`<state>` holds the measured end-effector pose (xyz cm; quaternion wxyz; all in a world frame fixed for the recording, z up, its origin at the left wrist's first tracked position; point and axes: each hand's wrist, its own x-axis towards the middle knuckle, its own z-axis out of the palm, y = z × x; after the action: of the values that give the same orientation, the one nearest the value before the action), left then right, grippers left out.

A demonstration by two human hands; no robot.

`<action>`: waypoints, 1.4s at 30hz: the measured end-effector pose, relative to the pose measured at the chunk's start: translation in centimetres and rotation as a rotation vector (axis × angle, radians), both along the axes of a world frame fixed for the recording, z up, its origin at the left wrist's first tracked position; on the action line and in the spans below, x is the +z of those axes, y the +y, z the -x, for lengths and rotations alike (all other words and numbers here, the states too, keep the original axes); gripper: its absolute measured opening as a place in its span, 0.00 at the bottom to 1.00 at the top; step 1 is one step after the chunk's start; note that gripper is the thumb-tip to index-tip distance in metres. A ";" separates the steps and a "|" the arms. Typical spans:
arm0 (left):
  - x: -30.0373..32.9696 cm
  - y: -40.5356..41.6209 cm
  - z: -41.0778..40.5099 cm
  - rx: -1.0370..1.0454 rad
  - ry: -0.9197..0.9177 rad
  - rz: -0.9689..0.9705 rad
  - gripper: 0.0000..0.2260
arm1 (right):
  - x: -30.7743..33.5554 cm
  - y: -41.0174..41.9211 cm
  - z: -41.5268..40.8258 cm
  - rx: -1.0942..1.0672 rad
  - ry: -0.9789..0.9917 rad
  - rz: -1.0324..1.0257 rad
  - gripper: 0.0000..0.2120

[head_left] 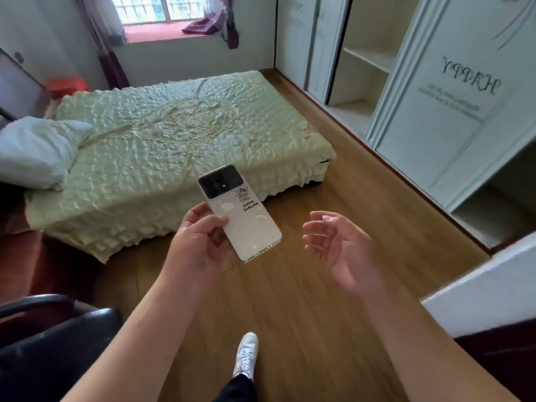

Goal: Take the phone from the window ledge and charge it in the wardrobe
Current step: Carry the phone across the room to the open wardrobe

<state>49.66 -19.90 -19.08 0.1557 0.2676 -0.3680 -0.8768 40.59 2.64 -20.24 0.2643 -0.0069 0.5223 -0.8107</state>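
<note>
My left hand [197, 242] grips a white phone [246, 224] by its lower left edge, back side up, with a black camera block and a cartoon sticker on the case. The phone is held over the wooden floor near the foot of the bed. To the right of the phone, a short gap away, my right hand [339, 245] hangs open, palm turned inward, holding nothing. The white wardrobe [452, 117] runs along the right wall with a sliding door pushed aside, showing bare shelves [368, 59]. The pink window ledge [162, 31] lies at the far end of the room.
A bed with a pale green cover [174, 134] and a white pillow [37, 152] fills the left middle. A black chair [52, 338] stands at the lower left. Wooden floor [290, 300] runs between bed and wardrobe. A purple cloth [200, 26] lies on the ledge.
</note>
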 end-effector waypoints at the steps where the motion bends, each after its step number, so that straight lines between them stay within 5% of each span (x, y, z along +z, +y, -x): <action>1: -0.2 -0.8 1.9 -0.031 0.003 -0.007 0.16 | 0.2 -0.6 1.6 -0.022 0.005 -0.014 0.14; 16: 0.5 -6.1 26.8 -0.414 -0.025 -0.029 0.15 | 1.7 -3.6 19.3 -0.286 0.042 -0.094 0.13; 42: 2.3 16.1 67.0 -0.516 -0.116 0.111 0.14 | 1.5 16.8 55.3 -0.375 -0.007 -0.020 0.11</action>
<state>-17.30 -3.79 -16.83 -0.0800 0.2059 -0.4801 -0.8490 -14.68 19.42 -18.72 0.1103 0.0958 0.5215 -0.8406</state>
